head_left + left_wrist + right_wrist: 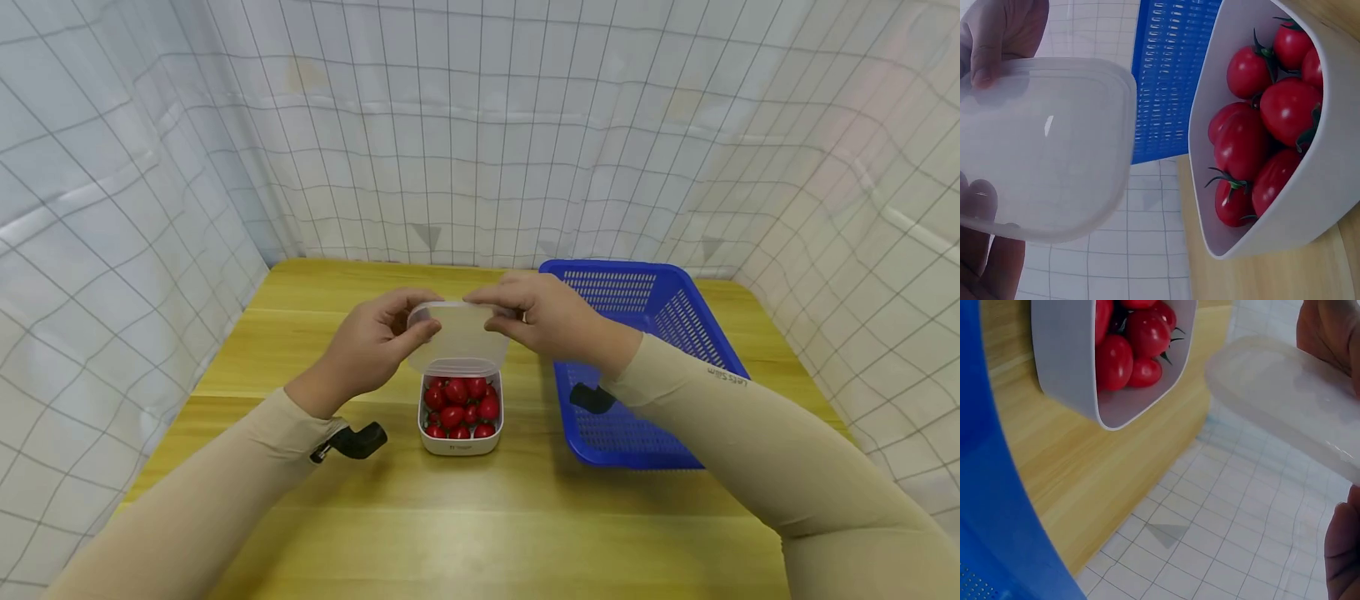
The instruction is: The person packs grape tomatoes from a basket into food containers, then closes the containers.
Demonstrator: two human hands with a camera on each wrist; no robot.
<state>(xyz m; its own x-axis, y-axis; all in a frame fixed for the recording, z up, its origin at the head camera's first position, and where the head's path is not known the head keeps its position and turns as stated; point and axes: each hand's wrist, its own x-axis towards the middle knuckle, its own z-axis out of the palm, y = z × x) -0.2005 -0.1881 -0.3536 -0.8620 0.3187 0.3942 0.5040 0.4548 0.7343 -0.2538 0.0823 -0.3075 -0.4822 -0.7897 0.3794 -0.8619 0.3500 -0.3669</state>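
Note:
A translucent plastic lid (459,340) is held tilted up between both hands, over the back of a white container. My left hand (372,337) pinches the lid's left edge, thumb on the near face. The right hand (551,315) grips its right edge between thumb and fingers. Below sits the white container (461,447), uncovered on the table and filled with several small red tomatoes (452,416). In the left wrist view the lid (1054,150) is apart from the container (1285,231), and green stems show on some tomatoes (1241,147).
A blue perforated plastic basket (577,446) stands on the table to the right, under my right forearm. The wooden table (480,533) ends at a white grid-patterned curtain (480,150) at the back and sides.

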